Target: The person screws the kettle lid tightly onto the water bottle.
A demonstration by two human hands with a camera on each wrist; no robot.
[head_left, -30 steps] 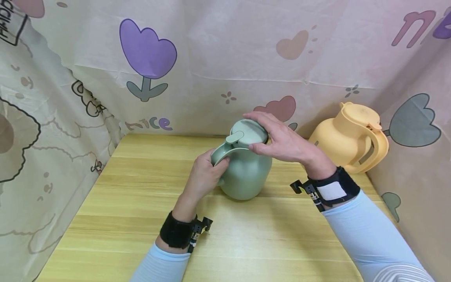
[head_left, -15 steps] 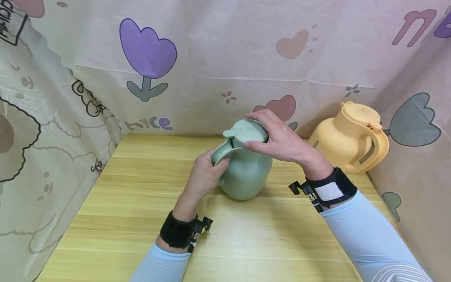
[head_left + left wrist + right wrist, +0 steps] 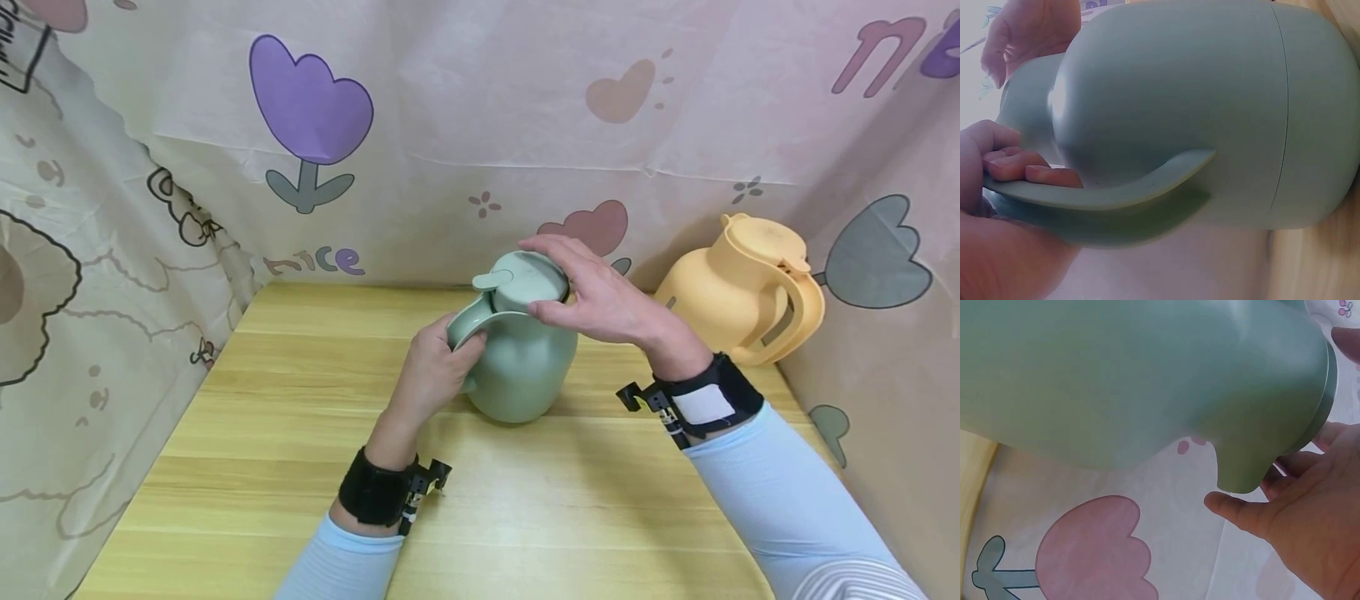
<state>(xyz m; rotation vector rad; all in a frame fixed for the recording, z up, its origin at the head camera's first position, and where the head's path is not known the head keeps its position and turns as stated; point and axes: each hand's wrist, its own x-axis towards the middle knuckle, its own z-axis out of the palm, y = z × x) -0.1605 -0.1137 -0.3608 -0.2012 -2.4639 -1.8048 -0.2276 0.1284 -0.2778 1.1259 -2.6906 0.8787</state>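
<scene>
A green thermos jug [image 3: 525,371] stands upright on the wooden table, its handle [image 3: 1166,181] toward the lower left. My left hand [image 3: 435,371] grips that handle, fingers wrapped through the loop in the left wrist view. Over the jug's top, my right hand [image 3: 603,300] holds the round green lid [image 3: 531,282] between thumb and fingers. The lid's tab [image 3: 492,280] points left, slightly off the line of the handle. In the right wrist view the spout [image 3: 1244,465] is beside the right fingers; the top of the lid is hidden there.
A yellow thermos jug [image 3: 738,287] stands at the table's back right corner, beyond my right forearm. Printed cloth [image 3: 465,100] hangs behind the table [image 3: 300,433] and along both sides. Each wrist wears a black strap with a small camera.
Under my right hand the lid has turned clockwise, so its tab has swung from the handle's line toward the left. My left hand and the jug's body have stayed put.
</scene>
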